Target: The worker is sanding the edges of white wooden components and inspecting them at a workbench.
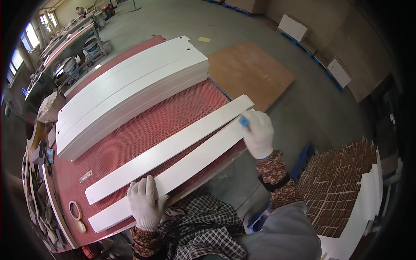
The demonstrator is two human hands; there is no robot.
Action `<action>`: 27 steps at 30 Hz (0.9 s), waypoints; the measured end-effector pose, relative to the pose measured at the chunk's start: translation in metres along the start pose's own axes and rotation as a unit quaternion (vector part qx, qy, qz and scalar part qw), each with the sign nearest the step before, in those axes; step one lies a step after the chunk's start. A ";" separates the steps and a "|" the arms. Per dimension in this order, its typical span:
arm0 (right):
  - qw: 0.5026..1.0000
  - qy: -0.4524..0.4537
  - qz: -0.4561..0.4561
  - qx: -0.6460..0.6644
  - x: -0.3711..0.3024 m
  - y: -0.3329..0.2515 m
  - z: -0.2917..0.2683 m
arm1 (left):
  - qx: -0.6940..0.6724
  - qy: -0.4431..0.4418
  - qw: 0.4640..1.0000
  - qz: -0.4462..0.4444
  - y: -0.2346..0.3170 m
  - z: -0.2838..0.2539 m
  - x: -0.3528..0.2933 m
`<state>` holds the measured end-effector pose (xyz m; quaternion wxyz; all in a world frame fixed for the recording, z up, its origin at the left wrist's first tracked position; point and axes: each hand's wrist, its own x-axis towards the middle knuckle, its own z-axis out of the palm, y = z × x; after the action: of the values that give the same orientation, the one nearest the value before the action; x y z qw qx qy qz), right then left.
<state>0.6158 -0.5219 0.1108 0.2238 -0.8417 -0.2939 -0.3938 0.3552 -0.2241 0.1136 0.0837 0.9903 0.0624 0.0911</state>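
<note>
Two long, narrow white boards lie slantwise on the red table, the far white board (169, 149) and the near white board (195, 159). My left hand (146, 203), in a white knit glove, lies across the near board toward its left end. Its fingers bend over the far edge, with the thumb apart on top. Over that board's right end, my gloved right hand (259, 134) is closed around a small blue thing (244, 121), mostly hidden and slightly blurred. The two boards come close together at their right ends.
A stack of wide white panels (134, 82) stands at the table's back. Tape rolls (75, 210) lie on the red mat (173, 112) at left, near wood offcuts (41, 203). A brown sheet (251, 73) lies beyond the table; a tall stack of boards (342, 186) stands at right.
</note>
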 end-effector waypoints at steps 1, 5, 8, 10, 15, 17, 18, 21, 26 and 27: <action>0.997 0.002 -0.061 0.037 0.007 -0.015 0.009 | -0.004 -0.001 1.000 -0.003 0.002 0.002 0.001; 0.983 -0.100 -0.122 0.099 0.021 -0.018 0.037 | -0.016 -0.014 1.000 -0.010 0.014 0.003 0.003; 0.987 -0.104 -0.082 0.088 0.025 0.013 0.048 | -0.024 -0.028 0.999 -0.025 0.011 -0.008 0.002; 0.991 -0.119 -0.046 -0.027 0.033 0.061 0.039 | -0.023 -0.002 1.000 -0.002 0.010 -0.013 -0.002; 0.974 -0.083 0.014 -0.209 0.024 0.110 0.020 | -0.012 -0.009 1.000 -0.022 -0.009 -0.019 -0.021; 0.986 -0.072 -0.002 -0.150 0.034 0.061 0.024 | -0.007 0.004 1.000 -0.022 -0.025 -0.018 -0.036; 0.996 -0.065 0.009 -0.063 0.030 0.025 0.021 | 0.000 0.009 0.999 -0.033 -0.038 -0.022 -0.046; 0.977 -0.063 0.188 0.072 -0.015 -0.070 -0.044 | -0.026 -0.027 0.999 0.031 -0.053 -0.035 -0.067; 0.924 -0.128 0.291 0.214 -0.006 -0.253 -0.079 | -0.027 -0.011 0.999 0.027 -0.077 -0.124 -0.153; 0.933 -0.130 0.246 0.230 0.000 -0.276 -0.072 | -0.032 0.008 0.999 0.008 -0.088 -0.135 -0.168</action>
<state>0.3919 -0.3648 0.1929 0.4610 -0.8570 -0.1867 -0.1351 0.1565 -0.1409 0.2003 0.1140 0.9869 0.0522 0.1019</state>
